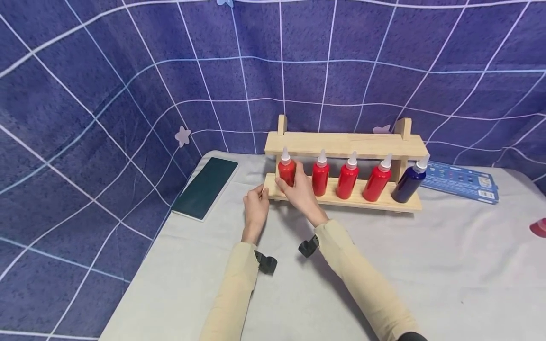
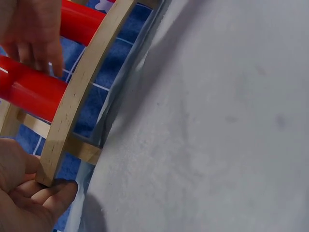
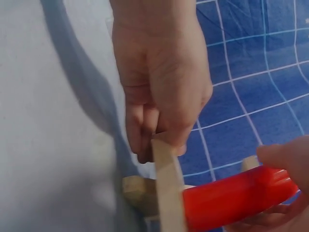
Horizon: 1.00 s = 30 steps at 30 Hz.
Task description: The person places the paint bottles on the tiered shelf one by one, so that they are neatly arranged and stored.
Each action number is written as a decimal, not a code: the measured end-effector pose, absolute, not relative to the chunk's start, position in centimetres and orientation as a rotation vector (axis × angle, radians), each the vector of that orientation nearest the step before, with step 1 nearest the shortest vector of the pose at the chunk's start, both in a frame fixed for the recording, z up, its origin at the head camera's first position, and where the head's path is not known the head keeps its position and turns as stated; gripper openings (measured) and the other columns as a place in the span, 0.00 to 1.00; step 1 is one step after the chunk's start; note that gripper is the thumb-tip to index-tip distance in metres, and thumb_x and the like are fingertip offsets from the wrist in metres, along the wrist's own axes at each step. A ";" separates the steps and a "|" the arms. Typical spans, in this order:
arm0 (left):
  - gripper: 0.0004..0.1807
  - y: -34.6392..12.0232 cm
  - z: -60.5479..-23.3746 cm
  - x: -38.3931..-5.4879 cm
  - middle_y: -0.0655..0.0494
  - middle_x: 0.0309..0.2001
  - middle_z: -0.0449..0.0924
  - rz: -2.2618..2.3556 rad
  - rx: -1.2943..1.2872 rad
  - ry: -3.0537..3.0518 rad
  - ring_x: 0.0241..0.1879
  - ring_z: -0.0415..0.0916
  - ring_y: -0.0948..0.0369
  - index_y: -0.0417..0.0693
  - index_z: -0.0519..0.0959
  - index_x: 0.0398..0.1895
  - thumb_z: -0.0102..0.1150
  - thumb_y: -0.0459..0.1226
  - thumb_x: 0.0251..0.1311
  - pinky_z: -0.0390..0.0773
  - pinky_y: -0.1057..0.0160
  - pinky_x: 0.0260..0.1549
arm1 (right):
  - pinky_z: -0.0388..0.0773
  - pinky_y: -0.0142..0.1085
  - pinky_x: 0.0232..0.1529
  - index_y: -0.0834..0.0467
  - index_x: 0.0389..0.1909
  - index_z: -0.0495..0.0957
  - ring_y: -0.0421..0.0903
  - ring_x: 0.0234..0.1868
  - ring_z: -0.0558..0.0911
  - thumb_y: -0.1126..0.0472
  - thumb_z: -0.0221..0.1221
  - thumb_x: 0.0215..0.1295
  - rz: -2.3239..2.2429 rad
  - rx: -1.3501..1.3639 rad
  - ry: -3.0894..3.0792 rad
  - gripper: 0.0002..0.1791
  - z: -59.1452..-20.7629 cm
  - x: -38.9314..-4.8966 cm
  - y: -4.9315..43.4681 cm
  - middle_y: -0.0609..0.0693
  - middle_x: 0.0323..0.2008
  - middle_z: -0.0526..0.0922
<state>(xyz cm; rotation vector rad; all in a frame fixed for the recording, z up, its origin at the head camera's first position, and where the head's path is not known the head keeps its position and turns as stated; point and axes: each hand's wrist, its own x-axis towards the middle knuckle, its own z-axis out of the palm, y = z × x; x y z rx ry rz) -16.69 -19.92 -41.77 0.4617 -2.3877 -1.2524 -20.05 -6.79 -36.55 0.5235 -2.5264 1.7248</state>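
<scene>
A two-tier wooden rack (image 1: 341,144) stands at the back of the table. Along its lower board are several red squeeze bottles (image 1: 321,177) with white pointed caps, and one dark blue bottle (image 1: 409,183) at the right end. The left hand (image 1: 256,208) pinches the left end of the lower board (image 2: 79,92) between thumb and fingers, with the thumb on top. The right hand (image 1: 304,194) grips the leftmost red bottle (image 1: 286,173), which stands upright on the board. Its thumb lies on the front side; the fingers go behind, partly hidden.
A dark green tablet-like board (image 1: 206,188) with a white edge lies left of the rack. Behind the rack's right end is a flat blue printed package (image 1: 460,182). A red object (image 1: 539,228) is cut off at the right edge. A blue gridded curtain (image 1: 256,76) hangs behind.
</scene>
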 end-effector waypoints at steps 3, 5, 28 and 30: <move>0.15 -20.0 -42.0 -16.9 0.45 0.46 0.85 -1.246 0.461 -2.390 0.43 0.83 0.56 0.40 0.82 0.54 0.56 0.34 0.68 0.82 0.54 0.42 | 0.74 0.45 0.60 0.63 0.71 0.56 0.54 0.58 0.77 0.59 0.64 0.64 1.718 0.545 -2.442 0.39 -36.1 -20.0 -6.8 0.61 0.61 0.75; 0.15 -20.2 -42.0 -17.0 0.45 0.46 0.85 -1.238 0.455 -2.397 0.42 0.83 0.56 0.40 0.82 0.54 0.55 0.34 0.68 0.81 0.54 0.41 | 0.73 0.45 0.61 0.63 0.71 0.57 0.54 0.61 0.76 0.59 0.64 0.64 1.711 0.584 -2.373 0.39 -35.4 -19.8 -6.7 0.62 0.63 0.74; 0.19 -24.5 -41.2 -18.2 0.39 0.51 0.82 -1.238 0.479 -2.405 0.51 0.81 0.50 0.32 0.77 0.57 0.51 0.36 0.70 0.81 0.54 0.50 | 0.64 0.39 0.69 0.59 0.72 0.60 0.45 0.68 0.70 0.66 0.58 0.68 1.858 0.815 -1.857 0.32 -25.7 -15.7 -0.4 0.55 0.67 0.71; 0.20 -24.8 -40.5 -17.8 0.39 0.52 0.81 -1.238 0.465 -2.375 0.52 0.81 0.49 0.31 0.76 0.58 0.50 0.36 0.71 0.81 0.54 0.50 | 0.64 0.39 0.69 0.58 0.72 0.61 0.44 0.68 0.70 0.65 0.58 0.69 1.825 0.757 -1.867 0.32 -25.7 -15.5 0.8 0.54 0.66 0.72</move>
